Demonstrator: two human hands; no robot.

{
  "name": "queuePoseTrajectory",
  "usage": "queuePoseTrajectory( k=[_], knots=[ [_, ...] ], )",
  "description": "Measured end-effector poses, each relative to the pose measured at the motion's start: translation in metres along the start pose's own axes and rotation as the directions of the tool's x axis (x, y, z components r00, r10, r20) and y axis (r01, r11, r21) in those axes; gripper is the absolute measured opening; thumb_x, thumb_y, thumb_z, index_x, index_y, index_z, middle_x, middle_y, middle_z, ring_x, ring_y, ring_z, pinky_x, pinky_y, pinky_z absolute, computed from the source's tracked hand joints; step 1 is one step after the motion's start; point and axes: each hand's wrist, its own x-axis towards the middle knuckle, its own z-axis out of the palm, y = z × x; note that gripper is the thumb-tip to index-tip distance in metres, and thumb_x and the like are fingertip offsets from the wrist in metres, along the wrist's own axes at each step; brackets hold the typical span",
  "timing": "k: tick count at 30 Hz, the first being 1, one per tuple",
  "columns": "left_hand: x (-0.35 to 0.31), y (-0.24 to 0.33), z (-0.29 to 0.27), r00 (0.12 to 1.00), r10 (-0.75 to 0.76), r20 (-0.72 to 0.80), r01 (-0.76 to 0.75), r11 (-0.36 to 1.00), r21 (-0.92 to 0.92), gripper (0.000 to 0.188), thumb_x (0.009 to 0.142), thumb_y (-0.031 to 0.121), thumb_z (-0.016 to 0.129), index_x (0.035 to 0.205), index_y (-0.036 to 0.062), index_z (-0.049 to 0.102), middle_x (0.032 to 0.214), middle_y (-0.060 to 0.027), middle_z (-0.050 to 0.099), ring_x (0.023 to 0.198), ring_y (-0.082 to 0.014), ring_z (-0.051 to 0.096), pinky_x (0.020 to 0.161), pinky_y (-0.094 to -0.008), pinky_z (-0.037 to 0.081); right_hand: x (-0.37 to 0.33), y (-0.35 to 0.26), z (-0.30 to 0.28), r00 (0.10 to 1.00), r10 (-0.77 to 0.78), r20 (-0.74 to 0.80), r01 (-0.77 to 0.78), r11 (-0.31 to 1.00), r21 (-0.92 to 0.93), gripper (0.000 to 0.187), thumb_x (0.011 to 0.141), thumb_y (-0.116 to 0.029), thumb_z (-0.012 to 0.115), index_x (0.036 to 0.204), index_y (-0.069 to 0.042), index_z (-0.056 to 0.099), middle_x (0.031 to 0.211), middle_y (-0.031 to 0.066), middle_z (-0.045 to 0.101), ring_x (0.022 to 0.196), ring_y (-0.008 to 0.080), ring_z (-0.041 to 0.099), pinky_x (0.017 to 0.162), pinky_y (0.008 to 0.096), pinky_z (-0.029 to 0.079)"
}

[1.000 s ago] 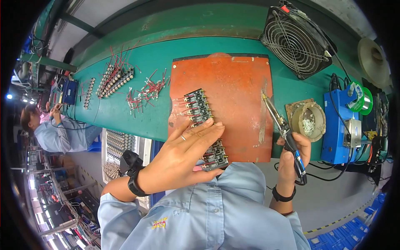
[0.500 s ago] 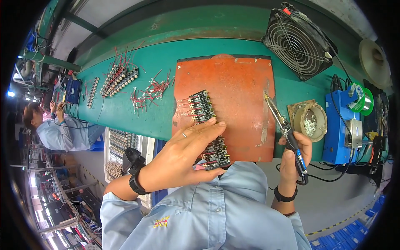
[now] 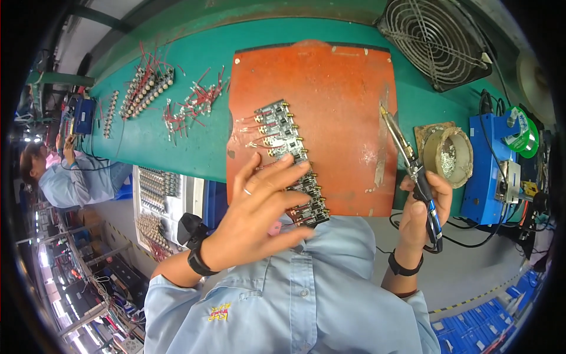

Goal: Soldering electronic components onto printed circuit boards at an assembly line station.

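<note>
Soldering iron [image 3: 411, 171] in right hand [image 3: 421, 206], tip pointing up-left.

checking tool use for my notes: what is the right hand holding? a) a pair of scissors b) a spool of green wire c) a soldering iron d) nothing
c: the right hand grips a soldering iron by its handle, tip raised over the orange mat, while the left hand lies on the row of small circuit boards.
</note>
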Motion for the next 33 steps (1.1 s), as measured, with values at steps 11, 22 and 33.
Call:
queuePoseTrajectory(
  k=[11,22,33],
  knots=[
    [-0.001,-0.002,0.001,0.998,-0.060,-0.018,0.060,0.998,0.000,0.014,0.072,0.004,0.073,0.082,0.0064,0.063,0.127,-0.0135,0.057,0.128,-0.0331,0.047,0.109,-0.0525,0.027,0.000,0.000,0.001,1.000,-0.019,0.021,0.020,0.999,-0.040,0.056,0.083,-0.032,0.069,0.121,0.004,0.047,0.101,0.0156,0.057,0.086,0.0222,0.057,0.081,0.0353,0.046],
    [-0.005,0.000,-0.003,0.995,-0.082,0.054,0.084,0.996,-0.033,0.039,0.069,0.021,0.080,0.102,0.0087,0.061,0.134,-0.0114,0.049,0.131,-0.0309,0.042,0.109,-0.0545,0.024,0.000,0.002,0.000,0.999,-0.034,0.030,0.034,0.999,-0.020,0.055,0.084,-0.031,0.068,0.121,0.004,0.047,0.102,0.0158,0.056,0.086,0.0222,0.056,0.081,0.0354,0.045],
    [-0.009,0.000,0.015,1.000,0.013,-0.009,-0.011,0.990,0.142,0.059,0.067,0.030,0.082,0.118,0.0118,0.059,0.137,-0.0106,0.047,0.131,-0.0295,0.041,0.110,-0.0555,0.018,0.000,-0.001,0.002,0.999,0.005,-0.036,-0.005,1.000,-0.002,0.061,0.077,-0.036,0.077,0.115,0.004,0.050,0.103,0.0131,0.056,0.084,0.0205,0.063,0.078,0.0336,0.055]
  ],
)
